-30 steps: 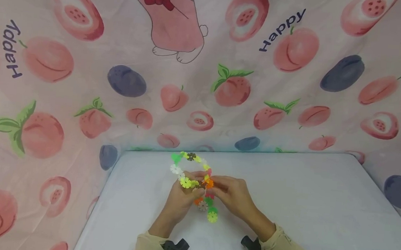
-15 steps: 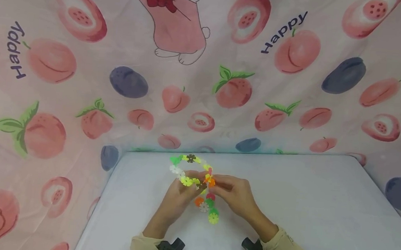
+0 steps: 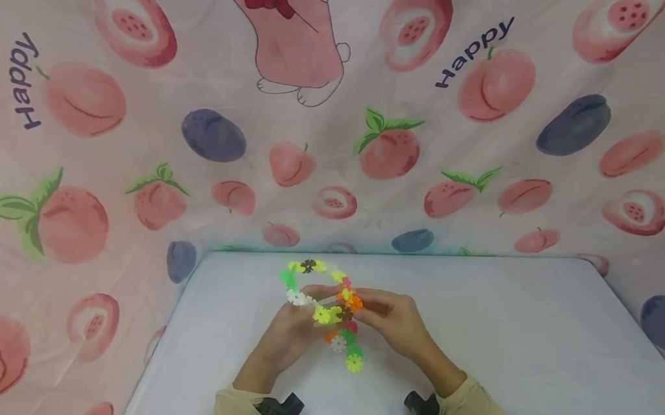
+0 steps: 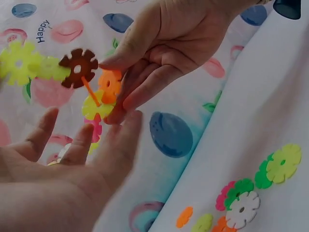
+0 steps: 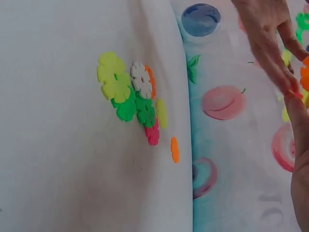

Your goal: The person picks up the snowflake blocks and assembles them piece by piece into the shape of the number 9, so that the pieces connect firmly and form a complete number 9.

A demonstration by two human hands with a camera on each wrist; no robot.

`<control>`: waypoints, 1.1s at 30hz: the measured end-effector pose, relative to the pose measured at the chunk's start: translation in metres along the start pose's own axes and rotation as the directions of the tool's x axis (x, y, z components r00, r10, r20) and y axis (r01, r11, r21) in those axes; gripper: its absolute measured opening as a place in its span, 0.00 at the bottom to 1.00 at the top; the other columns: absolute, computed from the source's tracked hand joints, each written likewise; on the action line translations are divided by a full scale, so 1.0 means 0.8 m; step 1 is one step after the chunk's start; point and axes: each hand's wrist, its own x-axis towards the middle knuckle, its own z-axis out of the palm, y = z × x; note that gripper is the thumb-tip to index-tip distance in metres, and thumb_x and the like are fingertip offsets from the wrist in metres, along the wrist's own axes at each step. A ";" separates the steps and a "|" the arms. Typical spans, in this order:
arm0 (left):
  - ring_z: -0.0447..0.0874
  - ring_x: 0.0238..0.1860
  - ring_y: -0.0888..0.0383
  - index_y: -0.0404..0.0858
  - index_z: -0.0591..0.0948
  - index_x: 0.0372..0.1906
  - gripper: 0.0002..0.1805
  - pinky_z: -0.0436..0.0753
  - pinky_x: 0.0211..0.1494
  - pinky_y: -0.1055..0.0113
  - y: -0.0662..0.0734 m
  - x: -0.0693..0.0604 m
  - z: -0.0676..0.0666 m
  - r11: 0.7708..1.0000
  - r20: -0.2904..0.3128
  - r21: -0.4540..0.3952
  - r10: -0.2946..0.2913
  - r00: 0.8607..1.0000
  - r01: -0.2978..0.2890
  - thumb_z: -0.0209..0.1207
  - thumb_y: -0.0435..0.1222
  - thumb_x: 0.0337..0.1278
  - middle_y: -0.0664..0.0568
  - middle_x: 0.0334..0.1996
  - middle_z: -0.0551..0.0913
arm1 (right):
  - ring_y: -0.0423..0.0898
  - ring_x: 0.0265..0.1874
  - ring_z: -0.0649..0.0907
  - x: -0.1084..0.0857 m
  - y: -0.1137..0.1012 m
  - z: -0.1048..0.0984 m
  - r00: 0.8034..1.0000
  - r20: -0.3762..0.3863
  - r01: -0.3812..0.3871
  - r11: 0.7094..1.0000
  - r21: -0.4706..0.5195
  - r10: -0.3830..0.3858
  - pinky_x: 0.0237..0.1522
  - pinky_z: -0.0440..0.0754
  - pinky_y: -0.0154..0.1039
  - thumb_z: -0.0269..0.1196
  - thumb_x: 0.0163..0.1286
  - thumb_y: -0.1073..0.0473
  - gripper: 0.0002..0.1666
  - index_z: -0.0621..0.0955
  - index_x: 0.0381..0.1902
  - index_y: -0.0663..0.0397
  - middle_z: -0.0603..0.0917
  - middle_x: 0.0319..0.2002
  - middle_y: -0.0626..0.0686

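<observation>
Left hand (image 3: pixel 288 341): fingers spread, nearly straight, no grip seen. Flower-piece chain (image 3: pixel 323 315) raised between the hands, ring-like. Loose flower pieces (image 3: pixel 354 363) below, on tabletop (image 3: pixel 509 345). Right hand (image 3: pixel 398 323): fingers pinching orange piece (image 4: pixel 111 83) of chain. Step seems linking; next likely needs left fingers steadying brown piece (image 4: pixel 79 61).

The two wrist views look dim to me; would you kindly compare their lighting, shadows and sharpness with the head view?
Head view: brighter and fairly even, the flower chain vivid, its yellow nearly glowing; left wrist view: darker, the left grip softly blurred at the fingertips; right wrist view: also dim, a soft shadow on the white tabletop, the loose flower pieces reasonably sharp.
</observation>
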 end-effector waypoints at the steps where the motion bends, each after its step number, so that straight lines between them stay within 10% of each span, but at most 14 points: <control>1: 0.71 0.72 0.44 0.36 0.68 0.71 0.23 0.69 0.74 0.43 0.000 0.000 0.000 1.000 0.010 0.017 -0.008 1.000 0.008 0.41 0.34 0.76 0.39 0.76 0.63 | 0.44 0.57 0.86 0.000 0.000 -0.001 1.000 0.017 -0.007 1.000 0.007 0.007 0.54 0.85 0.37 0.72 0.64 0.50 0.23 0.86 0.57 0.41 0.86 0.59 0.46; 13: 0.59 0.79 0.43 0.39 0.55 0.79 0.44 0.68 0.77 0.49 -0.004 -0.003 -0.008 0.983 0.060 0.162 -0.100 0.993 0.090 0.63 0.48 0.67 0.39 0.78 0.51 | 0.43 0.56 0.87 0.002 0.003 -0.001 0.999 0.038 -0.014 0.999 0.032 0.013 0.52 0.85 0.33 0.68 0.69 0.50 0.18 0.87 0.56 0.44 0.87 0.57 0.47; 21: 0.63 0.77 0.46 0.34 0.56 0.78 0.43 0.70 0.76 0.54 -0.005 -0.001 -0.008 0.991 0.155 0.121 0.036 0.987 -0.055 0.61 0.49 0.68 0.37 0.77 0.59 | 0.41 0.53 0.88 0.003 0.000 0.003 1.000 0.000 -0.006 1.000 0.001 0.006 0.52 0.85 0.34 0.70 0.68 0.50 0.15 0.89 0.51 0.42 0.90 0.52 0.44; 33: 0.66 0.72 0.45 0.34 0.66 0.72 0.36 0.72 0.73 0.48 0.003 -0.007 0.001 0.991 -0.008 0.128 -0.023 1.000 0.024 0.60 0.48 0.65 0.40 0.76 0.55 | 0.40 0.49 0.87 0.002 0.006 -0.001 0.999 0.006 -0.041 0.995 -0.090 0.041 0.49 0.86 0.34 0.69 0.68 0.46 0.13 0.89 0.49 0.36 0.90 0.48 0.43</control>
